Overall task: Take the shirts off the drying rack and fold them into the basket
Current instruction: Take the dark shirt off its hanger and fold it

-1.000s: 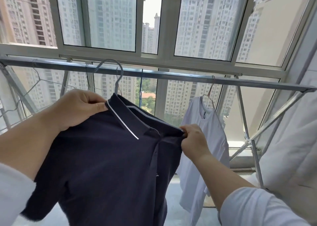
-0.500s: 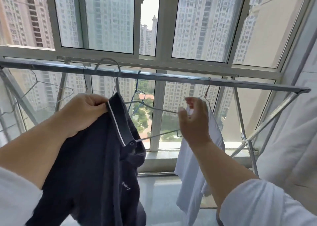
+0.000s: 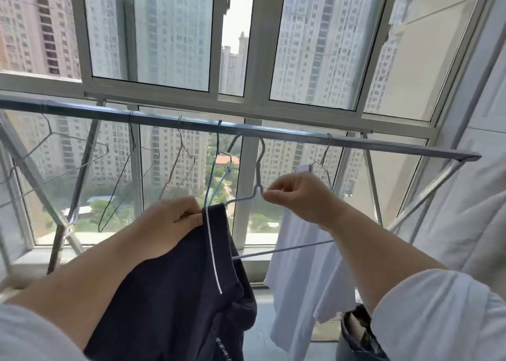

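My left hand (image 3: 172, 223) grips the collar of a navy polo shirt (image 3: 175, 300) with a white stripe, which hangs down in front of me. My right hand (image 3: 298, 196) pinches the neck of a bare wire hanger (image 3: 258, 169), its hook just under the drying rack's metal rail (image 3: 301, 137). The hanger's left end still touches the shirt's collar. A white shirt (image 3: 298, 264) hangs on another hanger at the rail's right, behind my right arm. No basket is clearly visible.
Several empty wire hangers (image 3: 175, 169) hang along the rail to the left. The rack's slanted legs (image 3: 419, 199) stand at both sides. White fabric (image 3: 471, 196) hangs at the far right. A dark container (image 3: 356, 333) sits on the floor at lower right. Windows fill the background.
The navy shirt has come off its hanger and now hangs from my left hand alone. My right hand let go of the shirt and took the hanger's neck, lifting it toward the rail.
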